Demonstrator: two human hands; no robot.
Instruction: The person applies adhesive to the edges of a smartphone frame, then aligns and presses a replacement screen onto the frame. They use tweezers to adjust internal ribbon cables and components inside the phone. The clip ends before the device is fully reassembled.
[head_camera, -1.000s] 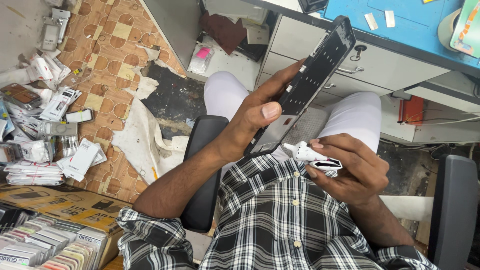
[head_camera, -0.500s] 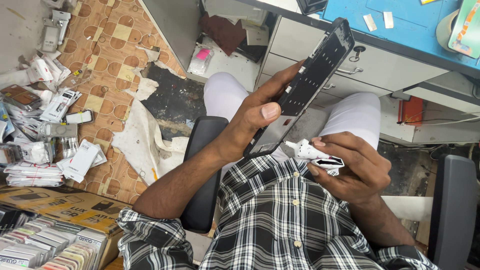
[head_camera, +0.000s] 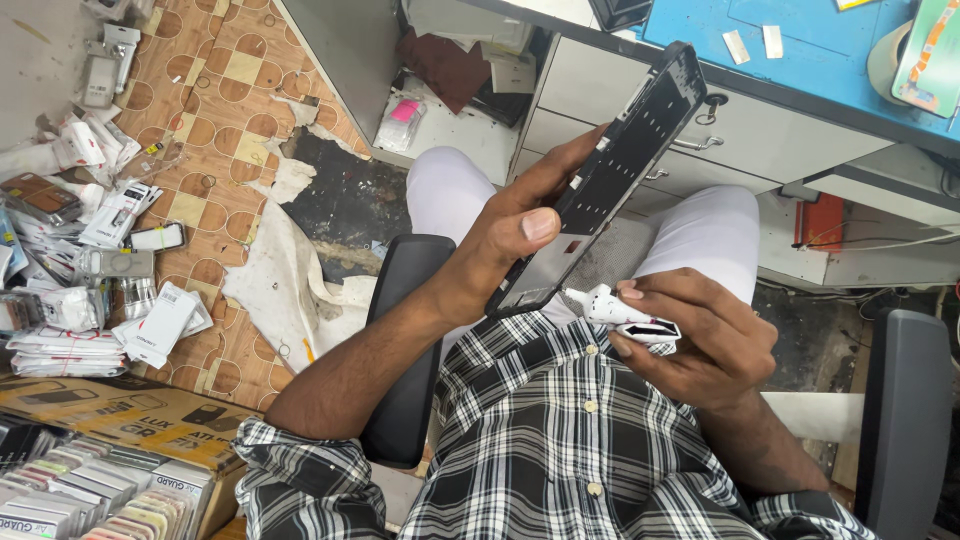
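Above tiled floor (head_camera: 215, 110), left hand (head_camera: 510, 235) grips one phone frame (head_camera: 610, 180); right hand (head_camera: 700, 335) pinches one white tube (head_camera: 615, 310).

The left hand (head_camera: 520, 235) holds a dark phone frame (head_camera: 610, 180) tilted upward, thumb on its near edge and fingers (head_camera: 560, 165) wrapped behind it. Just below the frame's lower end, the right hand (head_camera: 700, 335) grips a small white tube (head_camera: 620, 312), its nozzle nearly touching the frame. Grey drawers (head_camera: 790, 135) lie beyond the fingers.

Tiled floor (head_camera: 215, 95) under my chair: scattered white phone-part packets (head_camera: 120, 210), torn white sheeting (head_camera: 275, 290), bare dark patch (head_camera: 345, 195).
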